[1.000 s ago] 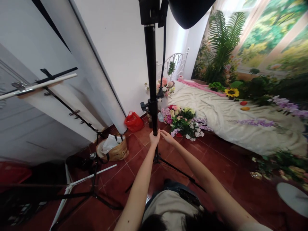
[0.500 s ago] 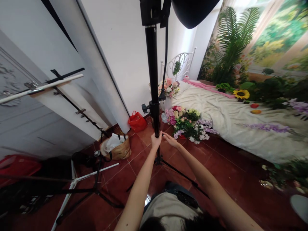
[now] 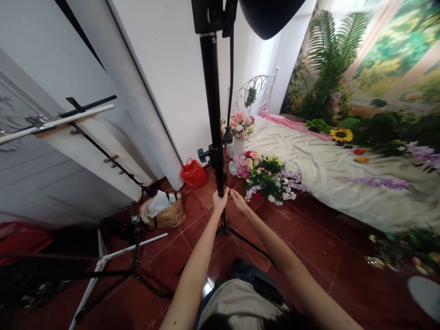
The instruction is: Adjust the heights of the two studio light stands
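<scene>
A black light stand rises in front of me, with a dark lamp head at its top and a cable hanging beside the pole. My left hand is wrapped round the lower pole. Just to its right, my right hand has its fingers pinched on a small dark knob at the pole's side. Higher up, another black knob sticks out to the left from a collar. The stand's legs spread over the red tiles below my hands.
A bed with a cream cover stands at the right, flower bunches beside it. Left are a red bag, a woven basket, a second stand and a white pipe low on the floor.
The view has shifted slightly, so the stand's upper pole appears further left. Both hands remain at the same place on the pole; the right fingers look more closed together.
</scene>
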{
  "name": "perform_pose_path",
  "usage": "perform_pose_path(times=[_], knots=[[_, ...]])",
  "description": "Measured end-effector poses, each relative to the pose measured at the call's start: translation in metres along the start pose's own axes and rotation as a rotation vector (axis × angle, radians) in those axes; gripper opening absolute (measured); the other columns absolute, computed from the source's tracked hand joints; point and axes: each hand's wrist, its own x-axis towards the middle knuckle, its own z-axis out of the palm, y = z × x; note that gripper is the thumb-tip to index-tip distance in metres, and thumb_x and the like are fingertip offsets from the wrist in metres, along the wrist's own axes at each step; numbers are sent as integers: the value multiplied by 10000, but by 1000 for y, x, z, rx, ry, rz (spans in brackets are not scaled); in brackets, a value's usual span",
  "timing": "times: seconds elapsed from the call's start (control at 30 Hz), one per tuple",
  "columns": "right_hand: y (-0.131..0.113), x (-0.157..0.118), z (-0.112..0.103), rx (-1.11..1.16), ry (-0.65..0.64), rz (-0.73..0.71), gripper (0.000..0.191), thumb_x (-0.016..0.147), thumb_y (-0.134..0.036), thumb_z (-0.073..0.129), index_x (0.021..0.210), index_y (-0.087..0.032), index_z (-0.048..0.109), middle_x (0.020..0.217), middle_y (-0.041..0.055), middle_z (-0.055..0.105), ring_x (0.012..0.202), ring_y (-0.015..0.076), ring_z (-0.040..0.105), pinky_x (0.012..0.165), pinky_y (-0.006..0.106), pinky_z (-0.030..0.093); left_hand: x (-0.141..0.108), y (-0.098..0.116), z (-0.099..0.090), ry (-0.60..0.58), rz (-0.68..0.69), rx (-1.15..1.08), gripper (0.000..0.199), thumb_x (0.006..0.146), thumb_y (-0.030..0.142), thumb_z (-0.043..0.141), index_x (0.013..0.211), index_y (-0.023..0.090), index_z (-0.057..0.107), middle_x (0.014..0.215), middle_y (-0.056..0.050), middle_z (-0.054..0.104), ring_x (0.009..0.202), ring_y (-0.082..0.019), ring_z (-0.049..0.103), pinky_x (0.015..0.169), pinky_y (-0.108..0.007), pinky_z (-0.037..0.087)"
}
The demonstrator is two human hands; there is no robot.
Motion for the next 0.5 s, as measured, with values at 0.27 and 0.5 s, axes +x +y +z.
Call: perform_pose_path(times=[0.27,0.5], knots=[[7,5,16,-87,179,-48,442,896,-521,323,1020,-194,593,1007,80,607,978,195,567,928,346,444,-1,0,-1,-3,27,22,337,667,471,683,636,141,626,643,-61,636,613,-157,595,569,-248,447],[-17,9,12,-79,201,-27,404,826,-565,411,712,-193,523,750,28,557,770,156,523,783,271,441,-1,3,0,14,48,59,342,668,470,675,620,139,607,633,-52,624,595,-139,563,559,-231,433]])
